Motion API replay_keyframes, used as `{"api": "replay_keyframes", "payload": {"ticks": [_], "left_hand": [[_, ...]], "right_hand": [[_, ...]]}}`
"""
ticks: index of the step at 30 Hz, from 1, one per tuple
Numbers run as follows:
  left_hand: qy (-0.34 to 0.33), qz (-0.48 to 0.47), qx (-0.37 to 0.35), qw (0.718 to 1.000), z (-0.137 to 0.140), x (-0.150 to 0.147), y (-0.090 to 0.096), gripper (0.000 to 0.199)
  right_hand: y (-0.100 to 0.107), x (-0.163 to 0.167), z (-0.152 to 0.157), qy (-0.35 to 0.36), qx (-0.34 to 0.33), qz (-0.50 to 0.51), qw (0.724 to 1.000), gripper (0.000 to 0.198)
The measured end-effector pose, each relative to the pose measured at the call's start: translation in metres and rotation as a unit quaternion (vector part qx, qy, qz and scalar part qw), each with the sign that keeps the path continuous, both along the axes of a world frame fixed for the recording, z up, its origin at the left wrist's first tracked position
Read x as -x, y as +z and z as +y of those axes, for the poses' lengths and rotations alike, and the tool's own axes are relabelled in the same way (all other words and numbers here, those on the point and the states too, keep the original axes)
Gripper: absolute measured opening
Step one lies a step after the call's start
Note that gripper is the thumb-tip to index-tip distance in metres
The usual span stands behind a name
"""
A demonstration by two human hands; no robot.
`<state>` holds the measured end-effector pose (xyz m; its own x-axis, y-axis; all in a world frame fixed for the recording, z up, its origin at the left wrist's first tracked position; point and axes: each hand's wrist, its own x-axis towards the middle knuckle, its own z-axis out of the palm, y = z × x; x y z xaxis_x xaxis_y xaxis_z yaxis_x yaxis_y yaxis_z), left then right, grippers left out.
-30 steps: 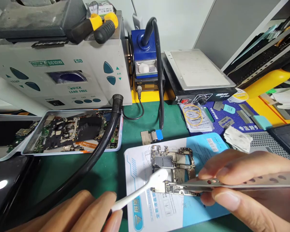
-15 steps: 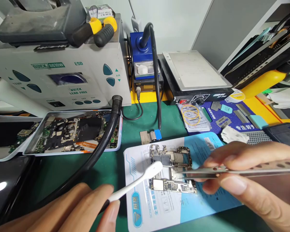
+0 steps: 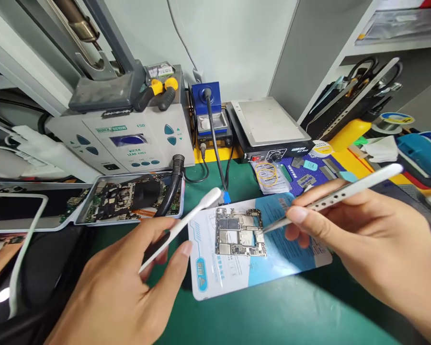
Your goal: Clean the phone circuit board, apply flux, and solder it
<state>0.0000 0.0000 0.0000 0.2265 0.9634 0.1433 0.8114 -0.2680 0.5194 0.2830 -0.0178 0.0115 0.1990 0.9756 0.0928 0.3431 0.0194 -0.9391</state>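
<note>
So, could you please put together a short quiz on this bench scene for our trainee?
1. Multiple choice: what does the person's left hand hold?
a) a screwdriver
b) a white swab
c) a knife

2. True or false: the circuit board between the two hands lies directly on the green bench surface.

3. Fill in the missing word: the person's right hand holds a pair of ____.

Key:
1. b
2. False; the circuit board lies on a white-and-blue card.
3. tweezers
</note>
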Motion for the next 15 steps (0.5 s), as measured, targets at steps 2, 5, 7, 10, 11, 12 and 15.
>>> {"api": "replay_keyframes", "payload": {"ticks": [2, 5, 7, 10, 11, 12, 15], "left_hand": [[0.003, -0.034, 0.065, 0.997, 0.002, -0.005, 0.003, 0.031], [-0.023, -0.085, 0.192, 0.978, 0.003, -0.015, 0.007, 0.047], [-0.051, -0.108, 0.255, 0.96, 0.006, -0.021, 0.01, 0.056], [-0.096, -0.117, 0.296, 0.943, 0.017, -0.028, 0.013, 0.063], [-0.107, -0.115, 0.303, 0.94, 0.022, -0.03, 0.014, 0.064], [-0.117, -0.101, 0.301, 0.941, 0.026, -0.031, 0.016, 0.066], [-0.163, -0.043, 0.27, 0.948, 0.037, -0.035, 0.021, 0.067]], "right_hand": [[0.003, -0.001, 0.003, 0.0, 0.002, 0.02, 1.0, 0.018], [0.004, -0.003, 0.006, 0.013, 0.005, 0.054, 0.998, 0.022], [0.003, -0.006, 0.006, 0.024, 0.007, 0.074, 0.997, 0.022], [0.001, -0.01, 0.007, 0.038, 0.012, 0.104, 0.994, 0.023], [0.001, -0.01, 0.007, 0.041, 0.013, 0.113, 0.993, 0.024], [0.001, -0.011, 0.007, 0.044, 0.013, 0.119, 0.992, 0.024], [0.001, -0.011, 0.007, 0.055, 0.013, 0.123, 0.991, 0.023]]}}
